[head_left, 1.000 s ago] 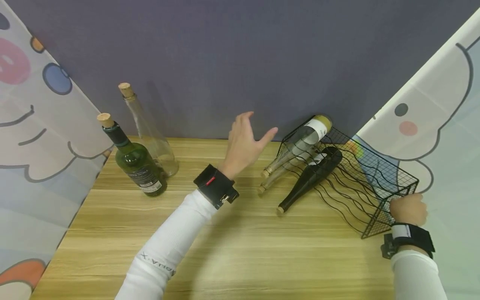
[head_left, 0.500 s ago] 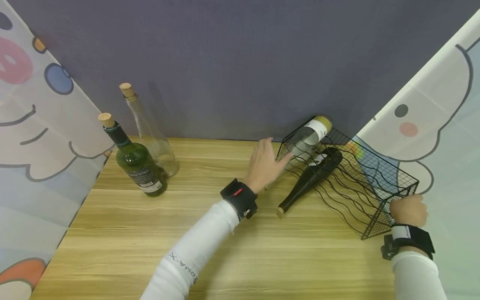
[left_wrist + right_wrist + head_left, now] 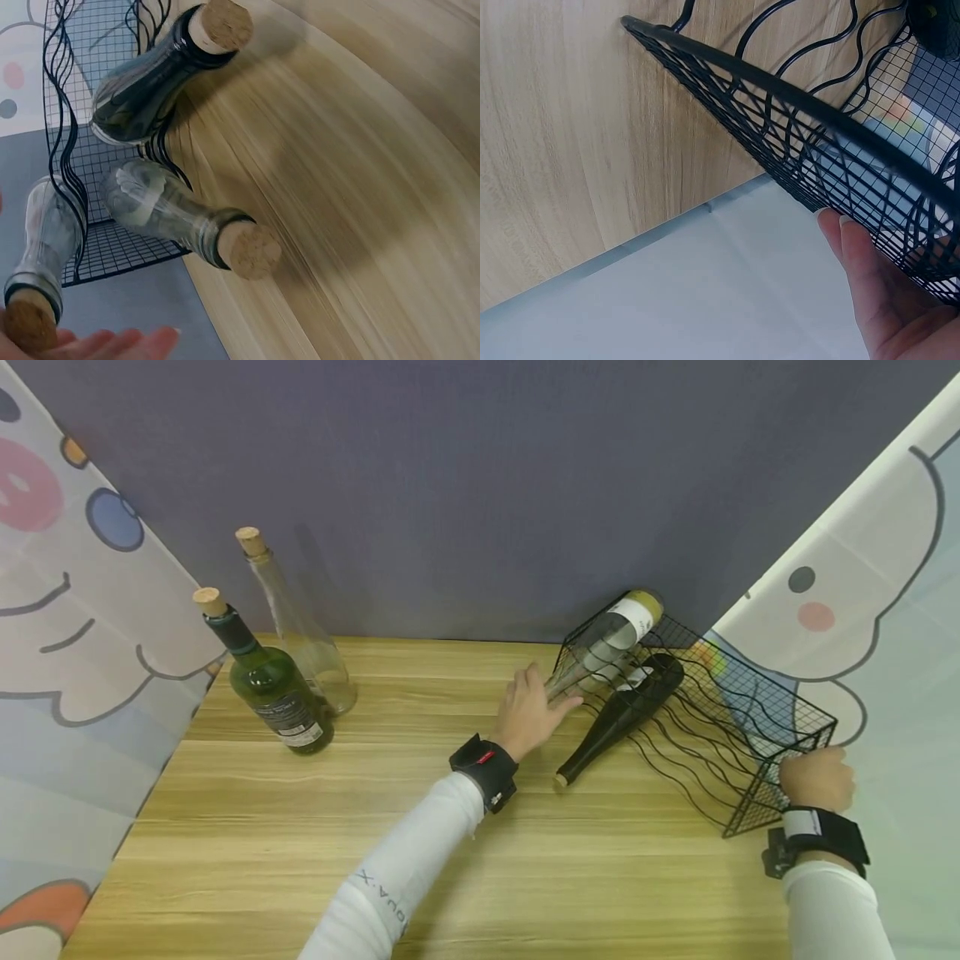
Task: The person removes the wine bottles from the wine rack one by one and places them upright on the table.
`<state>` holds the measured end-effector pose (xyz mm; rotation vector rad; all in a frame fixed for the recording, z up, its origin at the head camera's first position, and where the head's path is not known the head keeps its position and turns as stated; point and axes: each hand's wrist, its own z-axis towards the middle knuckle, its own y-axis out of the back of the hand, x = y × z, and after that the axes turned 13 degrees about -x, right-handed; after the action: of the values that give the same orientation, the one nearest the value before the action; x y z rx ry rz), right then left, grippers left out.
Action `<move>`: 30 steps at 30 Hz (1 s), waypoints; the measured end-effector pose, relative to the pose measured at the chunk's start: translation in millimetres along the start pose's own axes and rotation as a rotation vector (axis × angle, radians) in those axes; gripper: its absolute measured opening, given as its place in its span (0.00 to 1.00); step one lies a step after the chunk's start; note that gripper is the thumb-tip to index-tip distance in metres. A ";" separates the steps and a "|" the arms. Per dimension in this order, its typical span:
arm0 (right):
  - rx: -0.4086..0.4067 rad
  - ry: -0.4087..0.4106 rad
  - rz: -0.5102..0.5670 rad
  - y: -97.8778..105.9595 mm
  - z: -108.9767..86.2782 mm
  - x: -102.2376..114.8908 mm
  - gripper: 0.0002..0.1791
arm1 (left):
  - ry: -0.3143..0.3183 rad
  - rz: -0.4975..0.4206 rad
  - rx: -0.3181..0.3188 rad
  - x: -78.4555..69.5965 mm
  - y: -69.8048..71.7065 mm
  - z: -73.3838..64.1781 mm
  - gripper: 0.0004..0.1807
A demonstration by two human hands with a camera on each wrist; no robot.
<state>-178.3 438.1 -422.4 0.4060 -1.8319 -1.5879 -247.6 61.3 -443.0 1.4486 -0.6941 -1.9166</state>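
Note:
My left hand (image 3: 525, 714) is at the neck end of the upper clear bottle (image 3: 611, 631), its fingers straight. In the left wrist view, the fingers (image 3: 124, 345) lie against that bottle's cork (image 3: 30, 322). A second clear bottle (image 3: 165, 210) lies beside it; its corked neck is hidden behind my hand in the head view. The dark bottle (image 3: 622, 710) also lies in the black wire wine rack (image 3: 806, 739), cork toward me. At the rack's right end, my right hand (image 3: 816, 778) grips the mesh, with fingers (image 3: 859, 255) on its outer side.
A green corked bottle (image 3: 277, 693) and a tall clear corked bottle (image 3: 318, 660) stand upright at the table's left. The wooden table (image 3: 600, 877) meets a grey panel (image 3: 450, 502) behind. Cartoon-print cloth (image 3: 892, 635) hangs at both sides.
My left hand has moved right and toward me, to the neck end of the clear bottles. My right hand and the rack have stayed put.

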 end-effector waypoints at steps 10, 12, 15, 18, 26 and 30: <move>-0.011 0.010 0.000 3.1 -6.4 2.9 0.38 | 0.031 0.140 -0.051 -7.4 -4.4 3.0 0.46; -0.013 0.011 -0.003 4.5 -8.7 3.9 0.38 | 0.020 0.161 -0.053 -7.7 -5.3 3.6 0.42; -0.013 0.007 -0.005 5.4 -11.1 5.3 0.38 | 0.011 0.170 -0.056 -7.3 -6.5 4.4 0.35; -0.013 0.004 0.002 5.2 -11.7 5.2 0.37 | 0.023 0.148 -0.047 -7.7 -6.7 5.4 0.30; -0.020 0.011 0.012 3.7 -11.4 4.1 0.38 | 0.036 0.106 0.020 -11.9 -3.6 9.2 0.21; -0.024 0.013 0.018 3.5 -11.1 3.1 0.38 | 0.042 0.070 0.060 -12.7 -1.9 10.1 0.18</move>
<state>-172.6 428.6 -417.8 0.3877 -1.8003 -1.5900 -255.2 72.4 -433.8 1.4769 -0.7792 -1.8213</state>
